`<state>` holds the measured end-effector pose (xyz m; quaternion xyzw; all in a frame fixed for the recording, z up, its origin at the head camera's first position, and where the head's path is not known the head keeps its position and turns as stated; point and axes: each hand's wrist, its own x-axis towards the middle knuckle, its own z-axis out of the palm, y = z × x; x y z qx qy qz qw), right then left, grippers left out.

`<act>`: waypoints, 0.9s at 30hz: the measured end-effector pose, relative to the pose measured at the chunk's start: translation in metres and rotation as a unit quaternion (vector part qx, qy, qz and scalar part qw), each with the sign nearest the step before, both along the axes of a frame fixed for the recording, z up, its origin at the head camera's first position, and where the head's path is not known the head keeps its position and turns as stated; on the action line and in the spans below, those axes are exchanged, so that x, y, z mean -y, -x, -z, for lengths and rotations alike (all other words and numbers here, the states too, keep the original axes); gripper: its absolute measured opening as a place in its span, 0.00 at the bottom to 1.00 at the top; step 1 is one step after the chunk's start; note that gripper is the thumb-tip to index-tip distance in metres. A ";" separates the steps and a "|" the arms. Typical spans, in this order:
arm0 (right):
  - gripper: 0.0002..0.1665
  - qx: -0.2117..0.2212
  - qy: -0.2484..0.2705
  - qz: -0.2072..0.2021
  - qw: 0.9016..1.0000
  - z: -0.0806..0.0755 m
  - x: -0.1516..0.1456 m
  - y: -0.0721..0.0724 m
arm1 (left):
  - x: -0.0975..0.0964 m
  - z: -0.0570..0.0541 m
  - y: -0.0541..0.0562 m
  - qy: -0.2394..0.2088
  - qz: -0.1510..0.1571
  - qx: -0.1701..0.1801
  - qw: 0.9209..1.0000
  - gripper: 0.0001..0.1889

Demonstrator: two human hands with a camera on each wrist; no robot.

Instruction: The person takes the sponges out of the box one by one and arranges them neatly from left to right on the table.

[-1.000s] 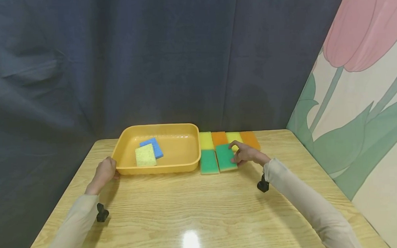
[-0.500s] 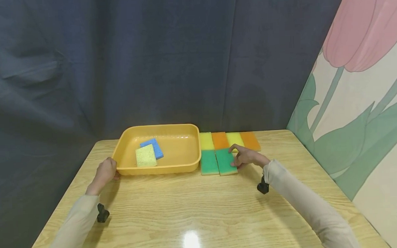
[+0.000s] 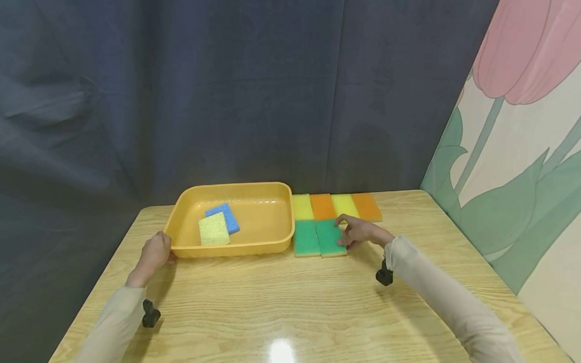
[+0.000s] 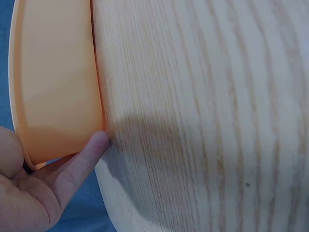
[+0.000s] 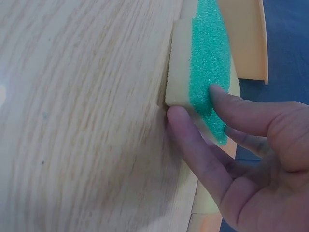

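Note:
On the left, my left hand (image 3: pixel 153 250) grips the near left corner of a yellow plastic tray (image 3: pixel 260 217). The left wrist view shows a fingertip at the base of the tray wall (image 4: pixel 58 82), right by the tabletop. A blue sponge (image 3: pixel 231 222) lies in the tray, partly under a pale yellow sponge (image 3: pixel 213 230). My right hand (image 3: pixel 360 231) holds the right side of a green-topped sponge (image 3: pixel 328 239). In the right wrist view, one digit presses the green face (image 5: pixel 210 58) and another touches the pale lower edge. A second green-topped sponge (image 3: pixel 306 238) lies beside it, against the tray.
Behind the green pair runs a row of yellow and orange sponges, including a yellow sponge (image 3: pixel 302 206) and an orange sponge (image 3: pixel 366 207). A dark curtain (image 3: pixel 268 86) hangs behind the wooden table (image 3: pixel 256 311). On the right stands a tulip-patterned wall panel (image 3: pixel 525 168).
The right green-topped sponge has straightened and come slightly nearer, lining up beside the other green one. My right hand moved down a little with it. My left hand stays at the tray corner.

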<state>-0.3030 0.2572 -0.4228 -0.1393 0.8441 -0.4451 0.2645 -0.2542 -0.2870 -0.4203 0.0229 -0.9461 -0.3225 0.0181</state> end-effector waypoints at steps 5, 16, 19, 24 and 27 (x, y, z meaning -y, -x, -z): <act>0.35 -0.003 -0.004 -0.001 1.000 0.004 0.001 0.000 | 0.000 0.002 -0.001 -0.008 0.005 -0.002 1.000 0.20; 0.35 0.006 -0.025 0.014 1.000 0.001 0.005 0.001 | 0.000 -0.001 -0.001 -0.013 0.007 -0.006 1.000 0.20; 0.35 0.012 -0.021 0.013 1.000 0.001 0.003 0.003 | 0.000 -0.001 -0.001 -0.013 0.009 -0.005 1.000 0.20; 0.36 0.009 -0.038 -0.012 0.999 -0.003 0.002 0.005 | -0.001 -0.001 -0.002 -0.022 0.004 0.000 1.000 0.21; 0.34 0.010 -0.063 -0.016 0.998 -0.008 0.002 0.006 | -0.002 -0.002 -0.002 -0.029 0.002 -0.001 1.000 0.22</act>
